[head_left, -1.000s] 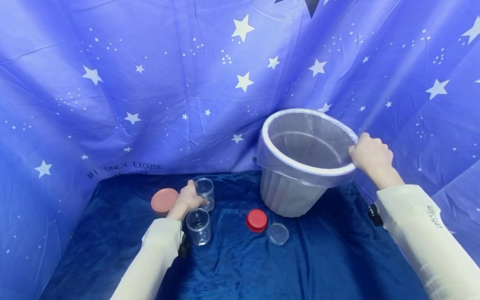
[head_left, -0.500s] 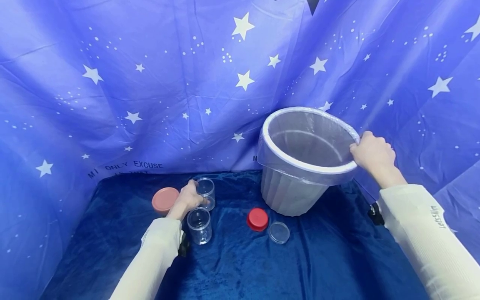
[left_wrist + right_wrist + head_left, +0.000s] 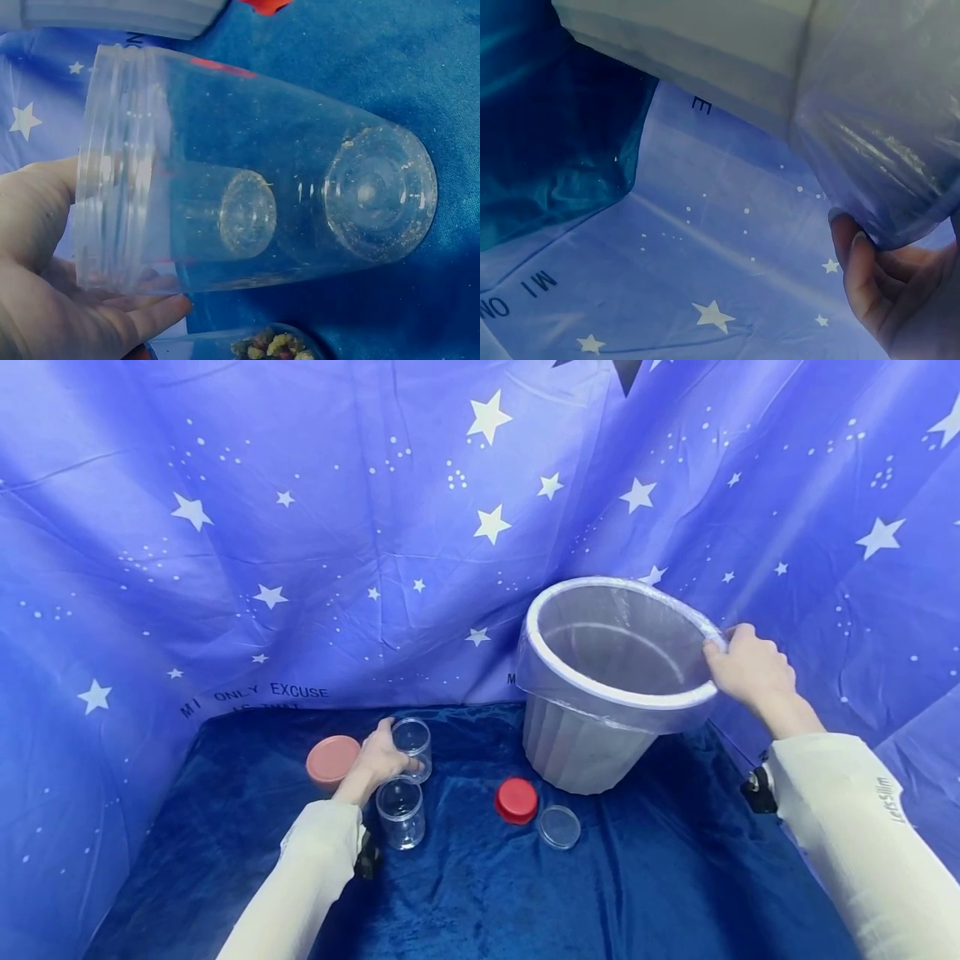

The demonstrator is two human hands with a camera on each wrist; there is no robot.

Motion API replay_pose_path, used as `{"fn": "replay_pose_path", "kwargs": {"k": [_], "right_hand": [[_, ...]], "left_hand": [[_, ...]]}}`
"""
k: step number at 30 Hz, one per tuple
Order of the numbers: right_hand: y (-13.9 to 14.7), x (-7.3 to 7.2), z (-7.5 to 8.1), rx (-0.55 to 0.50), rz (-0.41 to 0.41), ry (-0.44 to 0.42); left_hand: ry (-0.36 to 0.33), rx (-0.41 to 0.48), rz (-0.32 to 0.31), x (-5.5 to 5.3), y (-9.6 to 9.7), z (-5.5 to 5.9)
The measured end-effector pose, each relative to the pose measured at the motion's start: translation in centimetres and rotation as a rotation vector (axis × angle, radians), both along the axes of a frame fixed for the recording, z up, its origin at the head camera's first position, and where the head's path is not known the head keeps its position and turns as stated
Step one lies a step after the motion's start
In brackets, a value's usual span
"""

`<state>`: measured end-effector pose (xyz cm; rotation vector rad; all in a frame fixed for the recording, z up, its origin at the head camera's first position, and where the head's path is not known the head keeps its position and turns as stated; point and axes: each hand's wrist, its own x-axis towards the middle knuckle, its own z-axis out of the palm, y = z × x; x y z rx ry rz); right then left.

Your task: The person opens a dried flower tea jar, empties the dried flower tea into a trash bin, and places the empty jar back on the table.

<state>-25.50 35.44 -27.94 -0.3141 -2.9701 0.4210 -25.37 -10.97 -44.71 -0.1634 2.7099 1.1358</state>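
Note:
My left hand (image 3: 378, 760) grips the farther of two clear, lidless plastic jars, the far jar (image 3: 417, 745), thumb and fingers around its side. The near jar (image 3: 402, 827) stands just in front of it; in the left wrist view this near jar (image 3: 300, 112) fills the foreground and the far one shows through its wall. At the right, my right hand (image 3: 753, 672) holds the rim of a pale grey trash bin (image 3: 588, 747) with a clear liner folded over its edge. The right wrist view shows curled fingers (image 3: 862, 277) under the liner-covered rim.
Left of my left hand is a jar with a pink lid (image 3: 333, 760); small mottled bits (image 3: 274, 345) show inside it. A red lid (image 3: 516, 797) and a clear round lid (image 3: 560, 827) lie before the bin. A starry curtain (image 3: 337, 527) rises behind the blue cloth (image 3: 480, 893).
My right hand has shifted slightly right, still on the bin's rim. The left hand stays around the far jar, and the jars and lids keep their places.

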Motion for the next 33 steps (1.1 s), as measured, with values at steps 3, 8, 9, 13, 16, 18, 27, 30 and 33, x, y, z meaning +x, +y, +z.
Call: {"fn": "replay_pose_path", "kwargs": {"k": [3,8,9,13,16,18,27,30,33], "right_hand": [[0.3,-0.1,0.0,-0.043,0.013,-0.011],[1.0,-0.1,-0.1,-0.105,0.028,-0.023],[1.1,-0.1,-0.1,-0.111,0.032,-0.019],[1.5,0.0,-0.1,-0.119,0.044,-0.006],[1.6,0.0,0.0,-0.118,0.045,-0.004],[1.7,-0.1,-0.1,-0.11,0.036,-0.007],[1.5,-0.1,0.0,-0.013,-0.004,0.04],[1.2,-0.1,0.2,0.025,0.025,0.087],[0.8,-0.2,0.4,0.033,0.053,0.122]], "left_hand": [[0.007,0.007,-0.002,-0.1,-0.1,0.0],[-0.003,0.032,-0.011,-0.2,-0.2,0.2],[-0.005,0.035,-0.012,-0.2,-0.2,0.3],[0.001,0.04,-0.026,-0.1,-0.3,0.5],[0.005,0.055,-0.039,0.0,-0.4,0.7],[0.006,0.069,-0.048,0.0,-0.5,0.9],[0.061,0.09,-0.103,0.1,-0.7,1.7],[0.084,0.077,-0.113,0.0,-1.0,1.9],[0.102,0.065,-0.117,0.0,-1.3,2.0]]}}
